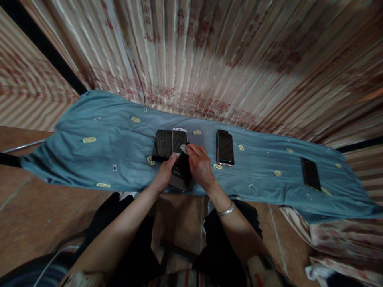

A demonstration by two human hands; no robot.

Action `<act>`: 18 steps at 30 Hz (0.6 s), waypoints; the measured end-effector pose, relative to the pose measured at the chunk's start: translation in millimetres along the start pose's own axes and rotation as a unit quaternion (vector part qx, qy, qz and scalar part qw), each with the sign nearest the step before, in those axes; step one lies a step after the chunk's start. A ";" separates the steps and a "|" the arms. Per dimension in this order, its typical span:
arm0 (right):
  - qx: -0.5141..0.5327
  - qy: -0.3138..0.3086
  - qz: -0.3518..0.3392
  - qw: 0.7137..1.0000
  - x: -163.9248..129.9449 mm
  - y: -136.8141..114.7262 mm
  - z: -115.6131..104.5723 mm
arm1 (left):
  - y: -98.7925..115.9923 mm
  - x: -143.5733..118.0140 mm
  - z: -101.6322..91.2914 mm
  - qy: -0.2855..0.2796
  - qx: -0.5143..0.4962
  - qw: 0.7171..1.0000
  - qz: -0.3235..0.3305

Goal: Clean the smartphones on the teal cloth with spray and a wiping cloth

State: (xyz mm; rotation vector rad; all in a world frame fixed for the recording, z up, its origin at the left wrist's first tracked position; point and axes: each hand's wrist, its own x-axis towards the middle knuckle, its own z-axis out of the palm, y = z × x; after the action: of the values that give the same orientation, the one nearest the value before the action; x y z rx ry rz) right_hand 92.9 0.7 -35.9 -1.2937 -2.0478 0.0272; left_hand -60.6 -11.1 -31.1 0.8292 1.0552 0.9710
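Note:
My left hand (165, 173) grips a black phone (184, 164) by its left edge, holding it tilted just above the near edge of the cloth-covered table. My right hand (201, 164) is closed, its fingertips pinching a small whitish wipe (183, 148) against the top of that phone. Below the held phone shows a dark, glossy surface; whether it is part of it or another device I cannot tell. Right behind my hands lie a white-framed phone (179, 137) and a dark, wide device (162, 144), side by side and touching.
Right of my hands two overlapping dark phones (225, 148) lie together, and a single black phone (311, 174) is farther right. A blue cloth with yellow prints (119, 147) covers the narrow table. Patterned curtains (191, 59) hang behind it. A dark round object (44, 271) stands at lower left.

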 end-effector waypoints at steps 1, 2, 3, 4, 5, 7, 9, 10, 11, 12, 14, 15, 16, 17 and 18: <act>0.005 -0.002 0.004 1.000 0.4 0.9 -0.4 | -0.7 0.4 -0.2 -0.003 0.002 1.000 0.003; 0.009 -0.001 0.009 1.000 0.9 2.6 -1.0 | -1.6 0.7 -0.3 -0.008 0.004 1.000 0.007; 0.012 0.001 0.015 1.000 1.6 4.8 -1.7 | -2.7 1.0 -0.2 -0.014 0.007 1.000 0.009; 0.014 0.005 0.020 1.000 2.2 7.1 -2.5 | -3.6 1.2 -0.1 -0.020 0.010 1.000 0.010; 0.012 0.010 0.024 1.000 2.6 9.1 -3.1 | -4.3 1.2 0.1 -0.022 0.013 1.000 0.010; 0.006 0.016 0.024 1.000 2.6 10.8 -3.7 | -4.3 1.0 0.6 -0.018 0.014 1.000 0.005; 0.003 0.010 0.017 1.000 1.1 8.1 -3.1 | -2.0 0.4 1.0 -0.009 0.003 1.000 0.000; 0.005 0.001 0.015 1.000 -0.2 5.0 -2.3 | -0.2 0.0 1.0 -0.005 -0.005 1.000 0.001; 0.008 -0.009 0.012 1.000 -1.6 1.1 -1.3 | 2.0 -0.3 0.8 -0.001 -0.013 1.000 0.003; 0.010 -0.021 0.011 1.000 -3.2 -3.4 -0.3 | 4.2 -0.5 0.3 0.004 -0.020 1.000 0.007; 0.012 -0.036 0.006 0.999 -6.2 -12.3 1.4 | 7.9 -0.3 -1.1 0.015 -0.031 0.999 0.013; 0.014 -0.042 0.000 0.999 -7.4 -15.8 1.8 | 9.2 0.1 -1.9 0.021 -0.035 0.999 0.013; 0.017 -0.047 -0.004 0.999 -8.2 -18.2 1.9 | 9.8 0.7 -2.7 0.026 -0.038 0.999 0.014; 0.020 -0.049 -0.006 0.999 -8.6 -19.1 1.7 | 9.9 1.5 -3.2 0.026 -0.044 0.999 0.013; 0.023 -0.049 -0.005 0.999 -8.6 -18.6 1.2 | 9.5 2.4 -3.3 0.024 -0.051 0.998 0.011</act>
State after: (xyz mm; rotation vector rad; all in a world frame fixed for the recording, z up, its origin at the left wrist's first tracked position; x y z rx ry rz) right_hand 79.8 -15.1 -34.7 -1.2754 -2.1245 0.1354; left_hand -65.6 -5.2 -24.2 0.7386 1.0301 1.0597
